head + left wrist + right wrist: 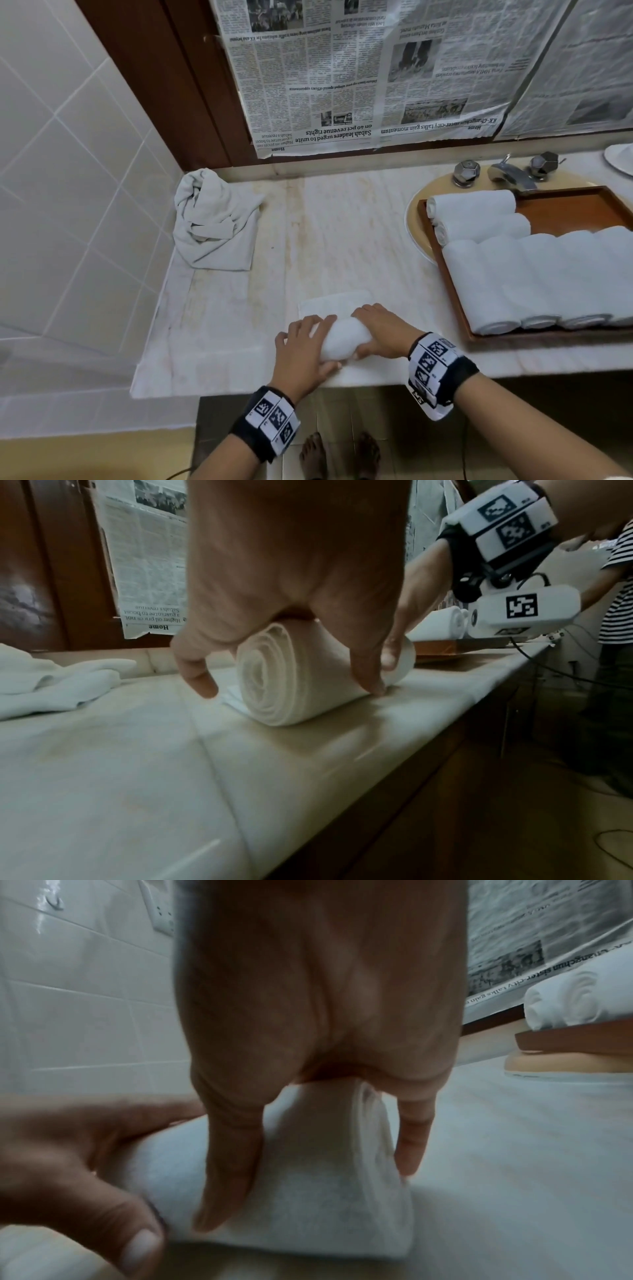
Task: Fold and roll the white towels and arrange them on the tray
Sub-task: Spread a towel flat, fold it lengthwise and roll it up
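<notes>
Both hands, left hand [306, 349] and right hand [380, 330], curl their grip round a half-rolled towel [346, 337] at the desk's near edge. Six rolls fill the tray [561, 205]; a crumpled towel [214, 219] waits at the far-left corner.

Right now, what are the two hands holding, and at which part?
Both hold the half-rolled white towel on the counter: the left hand curls over its left end, the right hand over its right end. A flat tail remains unrolled.
</notes>
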{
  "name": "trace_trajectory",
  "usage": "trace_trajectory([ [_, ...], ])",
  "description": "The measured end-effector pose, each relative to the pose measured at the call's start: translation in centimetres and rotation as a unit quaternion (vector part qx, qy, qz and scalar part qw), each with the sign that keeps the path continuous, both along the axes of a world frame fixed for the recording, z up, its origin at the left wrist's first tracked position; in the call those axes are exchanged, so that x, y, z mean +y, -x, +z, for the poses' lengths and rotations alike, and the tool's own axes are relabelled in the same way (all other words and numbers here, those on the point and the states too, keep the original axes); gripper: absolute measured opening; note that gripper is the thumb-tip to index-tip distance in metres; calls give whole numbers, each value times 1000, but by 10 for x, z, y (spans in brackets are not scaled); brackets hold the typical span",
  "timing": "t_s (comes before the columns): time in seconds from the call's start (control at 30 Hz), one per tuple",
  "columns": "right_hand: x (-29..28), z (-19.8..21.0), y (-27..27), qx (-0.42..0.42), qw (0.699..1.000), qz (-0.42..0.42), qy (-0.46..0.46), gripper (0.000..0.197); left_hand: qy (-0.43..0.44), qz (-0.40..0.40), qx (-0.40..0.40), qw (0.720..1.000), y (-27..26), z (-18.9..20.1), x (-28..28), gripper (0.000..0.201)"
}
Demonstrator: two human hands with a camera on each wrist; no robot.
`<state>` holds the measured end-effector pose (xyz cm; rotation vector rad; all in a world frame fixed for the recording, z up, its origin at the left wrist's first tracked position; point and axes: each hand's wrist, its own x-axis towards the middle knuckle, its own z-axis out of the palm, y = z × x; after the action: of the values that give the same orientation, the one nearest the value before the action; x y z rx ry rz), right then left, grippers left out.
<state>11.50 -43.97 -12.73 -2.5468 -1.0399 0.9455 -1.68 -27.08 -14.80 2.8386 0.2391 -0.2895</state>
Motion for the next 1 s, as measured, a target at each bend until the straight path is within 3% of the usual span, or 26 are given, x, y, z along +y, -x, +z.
trace_trajectory([
  [0.13, -11, 0, 17, 33, 999, -29, -4, 77, 108, -20, 114, 987, -18, 8, 16, 80],
  [0.27, -13, 2, 33, -134, 991, 5, 12, 83, 169, -12, 184, 968, -42, 14, 26, 85],
  [0.33, -11, 0, 29, -169, 985, 17, 30, 78, 180, -4, 191, 965, -50, 14, 28, 89],
  [0.53, -4, 0, -9, -37, 999, 1, 26, 78, 165, 10, 150, 975, -56, 15, 33, 111],
  [0.7, 2, 0, -23, 18, 999, -30, 21, 82, 156, 3, 194, 968, -70, 23, 40, 119],
  [1.0, -7, 1, -21, 62, 994, -85, -35, 89, 164, 2, 190, 968, -74, 27, 39, 99],
])
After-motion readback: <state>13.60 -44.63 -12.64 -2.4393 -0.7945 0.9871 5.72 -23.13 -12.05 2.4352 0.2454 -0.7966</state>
